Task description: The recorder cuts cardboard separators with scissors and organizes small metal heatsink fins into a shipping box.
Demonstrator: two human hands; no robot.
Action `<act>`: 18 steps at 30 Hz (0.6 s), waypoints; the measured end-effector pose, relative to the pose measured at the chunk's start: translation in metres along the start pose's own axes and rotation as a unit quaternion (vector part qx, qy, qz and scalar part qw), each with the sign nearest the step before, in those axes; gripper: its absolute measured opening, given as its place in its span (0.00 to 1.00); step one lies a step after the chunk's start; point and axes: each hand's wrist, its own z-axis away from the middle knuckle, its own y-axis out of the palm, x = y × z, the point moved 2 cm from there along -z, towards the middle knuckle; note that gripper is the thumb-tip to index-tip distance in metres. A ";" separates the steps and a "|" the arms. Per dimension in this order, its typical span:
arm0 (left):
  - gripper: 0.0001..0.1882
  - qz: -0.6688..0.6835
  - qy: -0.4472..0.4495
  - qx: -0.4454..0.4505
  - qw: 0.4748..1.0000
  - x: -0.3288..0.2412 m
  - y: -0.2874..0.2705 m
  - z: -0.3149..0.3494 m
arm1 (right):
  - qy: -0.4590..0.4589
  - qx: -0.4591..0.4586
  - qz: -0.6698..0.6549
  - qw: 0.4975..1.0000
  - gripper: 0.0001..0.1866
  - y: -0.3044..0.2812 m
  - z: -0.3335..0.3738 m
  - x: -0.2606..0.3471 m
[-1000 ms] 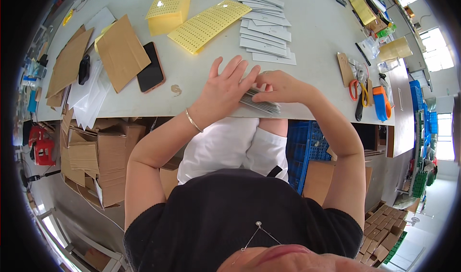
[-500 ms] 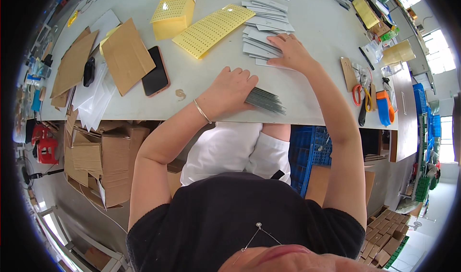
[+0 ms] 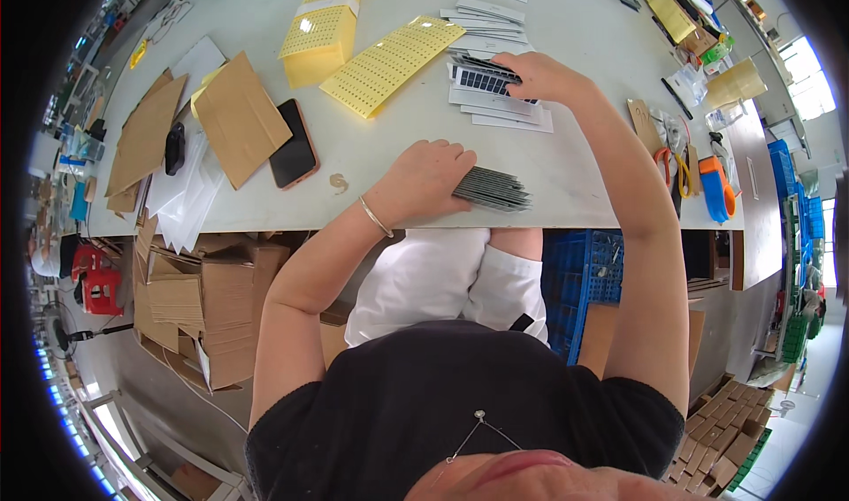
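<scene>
Near the front edge of the table, my left hand (image 3: 429, 178) is closed round one end of a stack of thin, dark-edged strips (image 3: 493, 189). The stack's other end points right, toward the edge. Farther out, my right hand (image 3: 546, 78) grips the right end of a small bunch of strips (image 3: 482, 76), which are tilted up and show a dark grid pattern. Below the bunch lie several loose white strips (image 3: 508, 118), fanned out on the table. More white strips (image 3: 482, 19) overlap beyond it. My right fingertips are partly hidden by the strips.
A yellow sheet with rows of small marks (image 3: 393, 63) lies left of the strips, beside a banded yellow stack (image 3: 320, 50). A phone (image 3: 295, 152) and cardboard pieces (image 3: 239, 116) are at left. Scissors (image 3: 683, 175) and an orange-and-blue tape dispenser (image 3: 716, 191) sit at right.
My right hand has closed on part of the fanned pile and tilted those strips up, baring their dark gridded faces. My left hand still holds its stack in nearly the same place.
</scene>
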 end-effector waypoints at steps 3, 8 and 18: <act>0.24 -0.004 -0.004 0.002 1.000 -0.002 -0.001 -0.001 | -0.018 -0.052 0.053 0.997 0.24 0.015 -0.005 -0.005; 0.23 -0.010 -0.006 0.002 1.000 -0.004 0.000 0.001 | -0.022 -0.117 0.125 0.985 0.18 0.026 0.002 -0.002; 0.32 -0.100 0.026 -0.108 0.989 -0.013 -0.006 0.007 | -0.100 -0.050 -0.049 0.992 0.19 0.051 0.065 0.062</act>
